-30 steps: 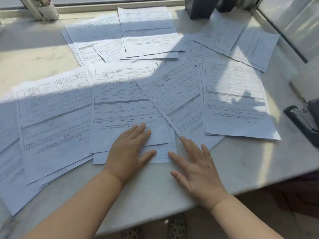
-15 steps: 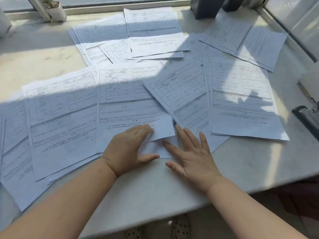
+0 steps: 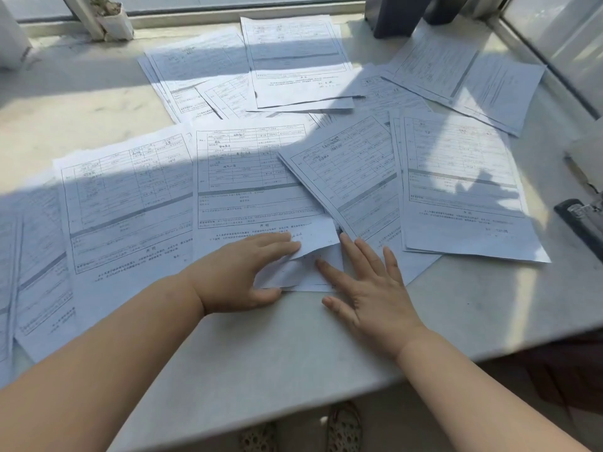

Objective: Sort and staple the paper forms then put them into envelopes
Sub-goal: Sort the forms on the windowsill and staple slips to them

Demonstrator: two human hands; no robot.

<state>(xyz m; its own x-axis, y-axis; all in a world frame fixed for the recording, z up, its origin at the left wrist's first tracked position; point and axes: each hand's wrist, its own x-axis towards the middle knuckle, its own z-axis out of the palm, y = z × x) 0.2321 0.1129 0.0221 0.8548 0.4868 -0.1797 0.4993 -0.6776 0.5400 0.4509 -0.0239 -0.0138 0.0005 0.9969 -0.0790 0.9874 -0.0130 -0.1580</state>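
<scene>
Several printed paper forms lie spread over a pale stone counter (image 3: 261, 353). My left hand (image 3: 241, 272) pinches the lower right corner of the middle form (image 3: 251, 177), thumb under the sheets and fingers on top, and the corner is lifted and bent. My right hand (image 3: 365, 288) lies flat with spread fingers on the sheets beneath that corner and on the tilted form (image 3: 352, 177) to the right. A black stapler (image 3: 580, 223) sits at the right edge of the counter.
More forms lie at the back (image 3: 293, 60), at the far right (image 3: 466, 70) and at the left (image 3: 124, 203). A dark box (image 3: 398, 14) stands at the back by the window frame. The counter's front edge runs just behind my wrists.
My left hand went from lying flat on the middle form to pinching and lifting its lower right corner. My right hand slid forward onto the sheets under that corner.
</scene>
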